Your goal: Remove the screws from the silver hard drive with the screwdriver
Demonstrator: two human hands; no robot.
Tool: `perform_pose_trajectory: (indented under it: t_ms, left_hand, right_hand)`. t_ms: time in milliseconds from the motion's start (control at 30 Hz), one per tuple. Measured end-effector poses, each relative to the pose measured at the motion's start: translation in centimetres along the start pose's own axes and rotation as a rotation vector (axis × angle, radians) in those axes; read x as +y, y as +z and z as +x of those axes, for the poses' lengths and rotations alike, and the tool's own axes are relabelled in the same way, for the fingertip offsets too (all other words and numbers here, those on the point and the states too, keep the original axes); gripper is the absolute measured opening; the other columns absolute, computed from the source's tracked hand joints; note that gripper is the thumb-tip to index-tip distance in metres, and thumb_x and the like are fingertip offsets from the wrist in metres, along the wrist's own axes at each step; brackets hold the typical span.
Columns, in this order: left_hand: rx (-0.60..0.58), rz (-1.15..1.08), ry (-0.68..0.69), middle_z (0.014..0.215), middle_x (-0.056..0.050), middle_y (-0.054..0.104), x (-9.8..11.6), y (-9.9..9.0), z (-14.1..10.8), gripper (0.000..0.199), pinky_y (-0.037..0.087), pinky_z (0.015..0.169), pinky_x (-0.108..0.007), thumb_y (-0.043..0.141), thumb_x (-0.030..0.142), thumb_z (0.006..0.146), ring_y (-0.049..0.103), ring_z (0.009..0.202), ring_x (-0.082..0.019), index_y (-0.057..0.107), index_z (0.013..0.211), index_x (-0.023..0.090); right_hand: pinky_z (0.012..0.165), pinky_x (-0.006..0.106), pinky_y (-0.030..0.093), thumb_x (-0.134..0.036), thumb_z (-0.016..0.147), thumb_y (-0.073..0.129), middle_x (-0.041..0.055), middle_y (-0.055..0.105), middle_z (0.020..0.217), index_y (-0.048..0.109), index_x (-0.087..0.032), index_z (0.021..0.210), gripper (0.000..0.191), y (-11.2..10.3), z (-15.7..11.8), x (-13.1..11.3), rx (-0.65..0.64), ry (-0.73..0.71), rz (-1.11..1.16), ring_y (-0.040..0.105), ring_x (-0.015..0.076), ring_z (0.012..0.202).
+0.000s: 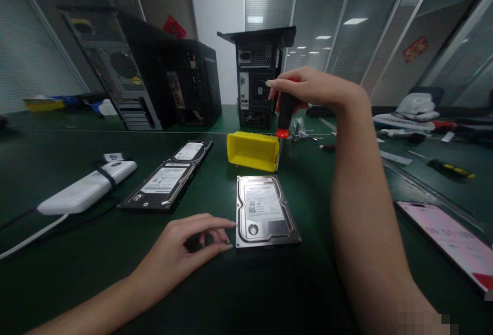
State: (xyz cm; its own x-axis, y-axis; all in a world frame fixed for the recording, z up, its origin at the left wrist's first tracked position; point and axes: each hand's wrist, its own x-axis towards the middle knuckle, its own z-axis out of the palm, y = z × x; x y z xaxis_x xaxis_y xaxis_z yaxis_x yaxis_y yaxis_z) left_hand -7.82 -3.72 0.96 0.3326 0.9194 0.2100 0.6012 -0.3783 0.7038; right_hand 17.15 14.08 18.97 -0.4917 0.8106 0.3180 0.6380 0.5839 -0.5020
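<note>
A silver hard drive (265, 206) lies flat on the green table, label side up. My left hand (181, 237) rests at its left edge, index finger and thumb apart, with nothing seen between them; whether the index fingertip touches the drive is hard to tell. My right hand (308, 86) is raised beyond the drive, its fingers wrapped round the black and red handle of a screwdriver (285, 114). The shaft points down beside the right end of a yellow plastic bin (252, 151), and its tip is hard to make out.
More hard drives (164, 181) lie at left, by a white power strip (90, 186) with cables. Computer cases (256, 75) stand behind. At right are a phone (442, 237), a yellow-black screwdriver (450, 168) and other tools.
</note>
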Motion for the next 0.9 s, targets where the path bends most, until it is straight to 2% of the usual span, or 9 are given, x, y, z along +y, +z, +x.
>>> perform_pose_trajectory:
  t_ms: [100, 200, 300, 433, 533, 633, 767, 900]
  left_hand:
    - [-0.001, -0.009, -0.013, 0.089, -0.002, 0.072, 0.13, -0.11, 0.02, 0.025, 0.052, 0.066, -0.022, 0.06, 0.028, 0.09, 0.065, 0.077, -0.014, 0.072, 0.112, 0.023]
    - [-0.005, 0.001, -0.03, 0.09, -0.002, 0.072, 0.22, -0.21, 0.02, 0.025, 0.052, 0.068, -0.022, 0.059, 0.029, 0.091, 0.065, 0.077, -0.014, 0.073, 0.112, 0.024]
    - [-0.012, 0.004, -0.045, 0.092, -0.002, 0.072, 0.29, -0.31, -0.08, 0.025, 0.053, 0.071, -0.022, 0.056, 0.029, 0.094, 0.066, 0.082, -0.015, 0.073, 0.112, 0.025]
    - [-0.01, 0.0, -0.058, 0.093, -0.002, 0.072, 0.35, -0.34, -0.22, 0.026, 0.053, 0.074, -0.023, 0.053, 0.03, 0.096, 0.067, 0.085, -0.015, 0.072, 0.112, 0.026]
    - [0.008, -0.01, -0.059, 0.09, -0.001, 0.071, 0.32, -0.28, -0.21, 0.027, 0.052, 0.073, -0.023, 0.052, 0.03, 0.096, 0.067, 0.08, -0.014, 0.071, 0.114, 0.025]
    - [0.013, -0.015, -0.047, 0.089, -0.001, 0.07, 0.17, -0.22, -0.1, 0.026, 0.051, 0.07, -0.022, 0.054, 0.031, 0.095, 0.065, 0.078, -0.014, 0.071, 0.113, 0.025]
    - [0.057, -0.035, -0.047, 0.08, 0.0, 0.066, -0.14, -0.1, 0.09, 0.028, 0.047, 0.06, -0.02, 0.065, 0.033, 0.088, 0.059, 0.068, -0.012, 0.071, 0.113, 0.023]
    - [0.06, -0.055, -0.054, 0.077, 0.001, 0.067, -0.33, 0.01, 0.21, 0.031, 0.047, 0.059, -0.02, 0.069, 0.033, 0.085, 0.057, 0.066, -0.012, 0.07, 0.114, 0.023]
  right_hand:
    - [0.051, 0.025, 0.042, -0.042, 0.098, 0.04, 0.0088, 0.068, 0.083, 0.068, -0.015, 0.093, 0.039, -0.07, -0.24, -0.33, -0.012, 0.052, 0.035, 0.055, 0.0123, 0.056]
    - [0.055, 0.027, 0.045, -0.038, 0.099, 0.031, 0.0093, 0.071, 0.091, 0.069, -0.018, 0.103, 0.043, -0.28, -0.38, -0.3, -0.051, 0.074, 0.11, 0.06, 0.0152, 0.061]
    - [0.055, 0.027, 0.046, -0.037, 0.096, 0.038, 0.009, 0.072, 0.092, 0.07, -0.018, 0.104, 0.038, -0.3, -0.36, -0.14, -0.042, 0.076, 0.153, 0.062, 0.0163, 0.061]
    - [0.054, 0.026, 0.047, -0.025, 0.089, 0.051, 0.0102, 0.073, 0.1, 0.068, -0.015, 0.105, 0.027, -0.08, -0.16, 0.17, -0.02, 0.05, 0.197, 0.064, 0.0152, 0.059]
    - [0.05, 0.025, 0.047, -0.022, 0.089, 0.05, 0.0098, 0.073, 0.099, 0.066, -0.014, 0.111, 0.028, -0.06, 0.06, 0.52, -0.053, 0.001, 0.215, 0.064, 0.0139, 0.057]
    - [0.048, 0.022, 0.046, -0.018, 0.091, 0.048, 0.0085, 0.072, 0.095, 0.065, -0.014, 0.115, 0.029, -0.11, 0.1, 0.47, -0.066, 0.018, 0.206, 0.063, 0.0124, 0.056]
    - [0.048, 0.02, 0.046, -0.022, 0.095, 0.048, 0.0076, 0.071, 0.09, 0.064, -0.013, 0.115, 0.027, -0.08, -0.23, -0.14, -0.054, 0.05, 0.177, 0.06, 0.0093, 0.054]
    - [0.047, 0.019, 0.045, -0.029, 0.096, 0.052, 0.007, 0.068, 0.088, 0.066, -0.014, 0.112, 0.027, 0.0, -0.34, -0.18, -0.06, 0.002, 0.14, 0.059, 0.0086, 0.055]
